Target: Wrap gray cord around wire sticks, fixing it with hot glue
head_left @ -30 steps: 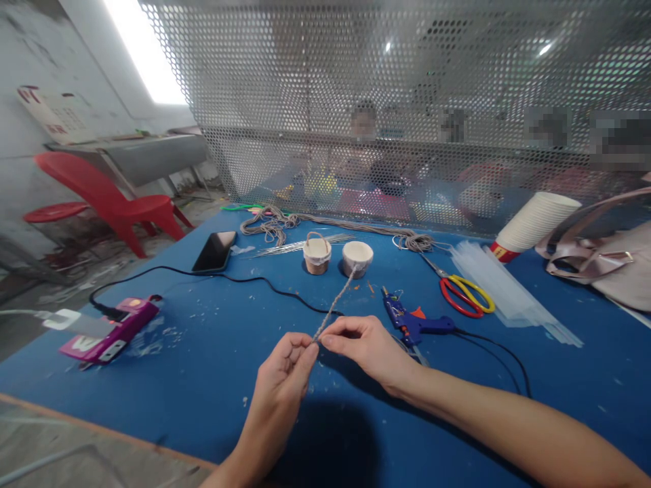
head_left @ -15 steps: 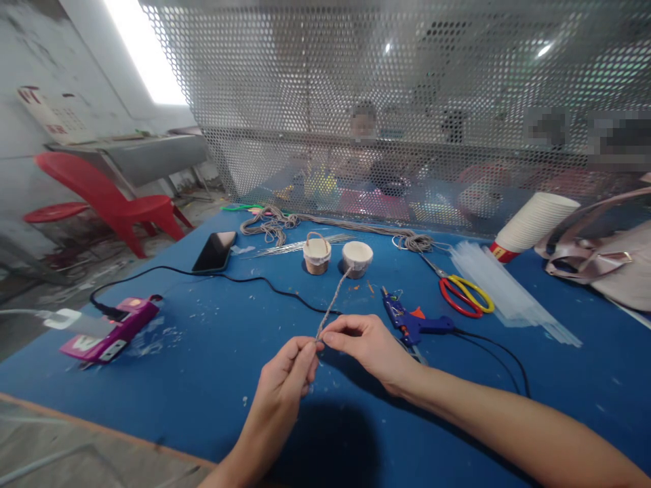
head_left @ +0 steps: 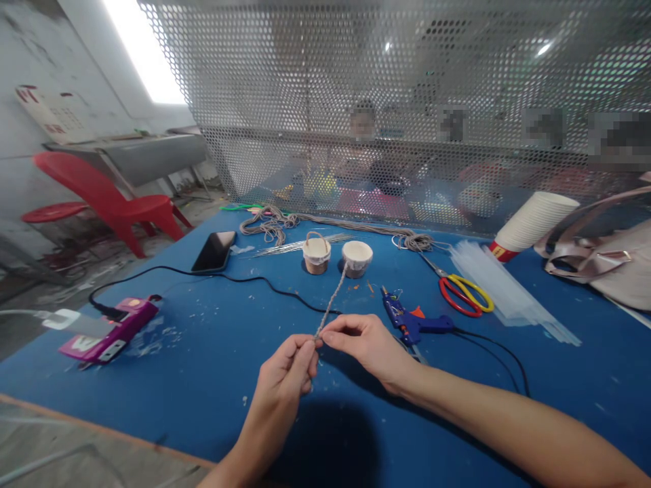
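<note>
A thin twisted grey cord (head_left: 333, 298) slants up from my fingers toward the small white-topped cup (head_left: 357, 257). Its near end is pinched in my left hand (head_left: 289, 371), thumb against the curled fingers. My right hand (head_left: 363, 346) touches the cord at the same spot, with thumb and index finger pressed together. Left of that cup stands a similar small cup with a looped handle (head_left: 316, 256). A blue glue gun (head_left: 414, 324) lies just beyond my right hand.
Scissors (head_left: 465, 295), clear plastic strips (head_left: 508, 291), stacked paper cups (head_left: 534, 224) and a pink bag (head_left: 605, 251) are at right. Left are a phone (head_left: 214, 251) and purple power strip (head_left: 112, 332). Grey cord bundles (head_left: 272, 224) lie before a perforated screen (head_left: 285, 81); people show behind it.
The upper end of the cord has swung slightly left in front of the cup. Both hands have stayed almost in place.
</note>
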`<state>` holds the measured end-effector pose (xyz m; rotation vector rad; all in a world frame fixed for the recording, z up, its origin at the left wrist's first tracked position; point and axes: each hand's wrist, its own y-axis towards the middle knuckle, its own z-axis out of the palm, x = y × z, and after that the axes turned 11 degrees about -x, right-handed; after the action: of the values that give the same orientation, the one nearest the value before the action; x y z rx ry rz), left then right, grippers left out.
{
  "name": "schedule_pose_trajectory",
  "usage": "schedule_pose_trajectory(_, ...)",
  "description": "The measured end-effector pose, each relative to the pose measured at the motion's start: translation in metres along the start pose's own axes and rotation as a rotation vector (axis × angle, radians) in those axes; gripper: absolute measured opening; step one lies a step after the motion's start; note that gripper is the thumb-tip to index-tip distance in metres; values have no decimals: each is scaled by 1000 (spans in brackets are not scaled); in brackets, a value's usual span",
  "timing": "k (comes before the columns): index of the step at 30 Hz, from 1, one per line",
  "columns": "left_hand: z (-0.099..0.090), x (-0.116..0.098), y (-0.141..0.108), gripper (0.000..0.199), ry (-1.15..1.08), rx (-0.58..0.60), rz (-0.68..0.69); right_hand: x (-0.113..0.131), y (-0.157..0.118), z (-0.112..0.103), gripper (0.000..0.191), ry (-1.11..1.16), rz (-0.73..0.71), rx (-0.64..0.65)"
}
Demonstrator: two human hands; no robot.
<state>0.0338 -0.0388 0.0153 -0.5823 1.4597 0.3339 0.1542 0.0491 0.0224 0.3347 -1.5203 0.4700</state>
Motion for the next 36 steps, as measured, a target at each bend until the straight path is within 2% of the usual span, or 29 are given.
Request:
schedule_pose_trajectory(5, 2, -2, 1, 23, 15, -56, 5, 1, 0, 0, 19, -7, 5, -12)
schedule_pose_trajectory(16, -1, 4, 2, 26, 18, -15, 47, 0, 0, 0, 17, -14, 0, -5)
schedule_pose_trajectory(26, 0, 0, 1, 24, 45, -73, 17, -1, 0, 1, 17, -23, 2, -14)
schedule_pose_trajectory(31, 2, 1, 2, 25, -31, -61, -5, -2, -1, 1, 17, -37, -4, -5)
schedule_pose_trajectory(36, 2, 0, 2, 24, -116, -115, 10, 3, -5, 1, 17, -125, -25, 11)
